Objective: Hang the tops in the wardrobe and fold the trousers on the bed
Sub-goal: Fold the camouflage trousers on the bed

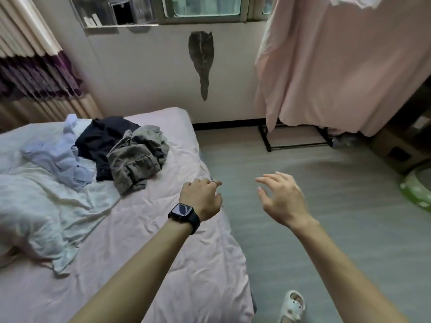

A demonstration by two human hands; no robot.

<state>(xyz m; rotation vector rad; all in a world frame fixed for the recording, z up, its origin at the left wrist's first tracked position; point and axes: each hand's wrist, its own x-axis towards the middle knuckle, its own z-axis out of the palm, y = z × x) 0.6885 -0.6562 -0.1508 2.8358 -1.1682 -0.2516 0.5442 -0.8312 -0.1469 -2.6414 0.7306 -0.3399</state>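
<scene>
3 crumpled garments lie in a heap on the bed (205,264), left of centre in the frame. A light blue shirt (60,157) is at the left, a dark navy garment (102,141) in the middle and a grey garment (135,159) at the right, each touching the next. Whether the navy and grey pieces are tops or trousers cannot be told. A pale rumpled blanket (35,206) covers the left part of the bed, reaching up to the shirt.

Both bare arms reach forward from the bottom edge. The left hand (200,199), with a black watch (184,214) on its wrist, hovers over the bed's right edge at frame centre. Its fingers (205,183) are loosely curled downward and hold nothing. The right hand (282,199) hangs over the grey floor (361,206), right of centre, its fingers spread, relaxed and empty. The 2 hands are near each other but apart, and both are clear of the heap.

At the upper right stands the wardrobe (338,66), hung with pink fabric, a black frame (300,145) showing beneath. A white slipper (291,306) lies on the floor at the bottom edge.
</scene>
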